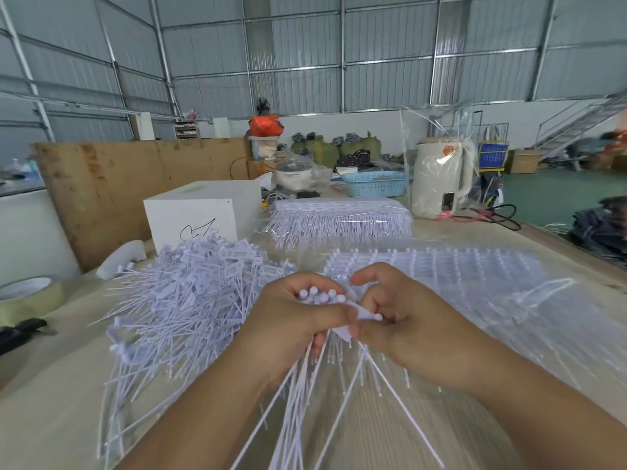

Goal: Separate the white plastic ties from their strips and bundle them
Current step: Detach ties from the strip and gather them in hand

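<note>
Both hands meet over the bench [339, 422]: the left hand [298, 320] is curled round a bunch of ties [320, 296], heads up and tails fanning down toward the person, while the right hand [397, 320] pinches a white strip piece [342, 330] just beside that bunch. With tails splayed this loosely, I'd worry a hard tug could spill some from the grip. Loose ties [183, 300] lie heaped left, uncut strips [441, 266] right.
</note>
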A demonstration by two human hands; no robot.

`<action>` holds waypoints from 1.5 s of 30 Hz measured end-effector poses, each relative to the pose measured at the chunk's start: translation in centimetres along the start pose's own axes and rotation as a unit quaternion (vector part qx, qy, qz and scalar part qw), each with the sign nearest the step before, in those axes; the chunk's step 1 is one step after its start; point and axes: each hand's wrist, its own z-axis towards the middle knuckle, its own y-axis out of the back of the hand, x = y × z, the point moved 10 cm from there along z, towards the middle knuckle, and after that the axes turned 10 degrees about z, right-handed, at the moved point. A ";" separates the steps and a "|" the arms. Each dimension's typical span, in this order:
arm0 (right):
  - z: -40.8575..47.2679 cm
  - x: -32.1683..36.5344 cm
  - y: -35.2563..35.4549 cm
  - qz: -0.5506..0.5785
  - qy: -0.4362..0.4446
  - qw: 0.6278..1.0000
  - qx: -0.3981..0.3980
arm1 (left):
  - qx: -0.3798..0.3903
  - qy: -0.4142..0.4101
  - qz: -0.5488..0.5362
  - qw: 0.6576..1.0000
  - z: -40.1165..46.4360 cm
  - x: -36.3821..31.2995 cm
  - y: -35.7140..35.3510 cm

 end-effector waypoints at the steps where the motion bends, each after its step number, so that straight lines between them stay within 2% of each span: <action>1: -0.1 0.0 0.5 0.008 -0.003 1.000 -0.017 | -0.017 0.000 -0.004 1.000 0.0 0.0 0.5; 5: -0.3 -0.1 1.1 0.000 -0.036 0.999 -0.004 | -0.048 -0.015 0.009 0.999 0.0 -0.5 1.3; 11: -0.5 0.6 0.6 0.003 -0.002 1.000 0.016 | -0.067 -0.002 0.012 0.998 -0.4 -0.4 1.3; 15: -0.5 1.1 0.5 0.001 0.010 1.000 0.008 | -0.108 -0.004 0.004 0.994 -0.6 -0.5 1.7; 21: -0.7 2.9 1.0 -0.063 0.079 0.985 -0.143 | -0.172 0.002 -0.055 0.984 -1.1 -0.7 2.2; 27: -1.7 4.5 0.3 -0.099 0.134 0.957 -0.239 | -0.229 -0.010 -0.087 0.970 -1.8 -1.0 2.7; 29: -2.5 5.1 2.2 -0.060 0.162 0.932 -0.320 | -0.246 0.002 -0.100 0.964 -1.9 -0.4 3.2; 31: -3.2 4.7 5.1 0.028 0.173 0.908 -0.381 | -0.249 0.019 -0.111 0.962 -1.8 0.2 3.8; 32: -3.0 4.6 5.8 0.059 0.174 0.911 -0.369 | -0.246 0.023 -0.108 0.963 -1.7 0.4 4.1; 33: -2.6 4.5 5.6 0.071 0.173 0.927 -0.326 | -0.241 0.020 -0.099 0.965 -1.5 0.3 4.4; 35: -1.4 4.4 3.3 0.072 0.159 0.966 -0.191 | -0.213 0.002 -0.070 0.975 -1.0 -0.2 4.2; 37: -0.9 3.9 1.1 0.071 0.137 0.983 -0.101 | -0.159 -0.027 -0.047 0.986 -0.6 -1.0 3.0; 41: -0.7 3.1 0.7 0.074 0.110 0.986 -0.102 | -0.108 -0.062 -0.040 0.991 -0.5 -1.6 1.9; 45: -0.5 1.8 0.1 0.130 0.075 0.984 -0.091 | -0.077 -0.082 -0.048 0.992 -0.3 -1.9 1.4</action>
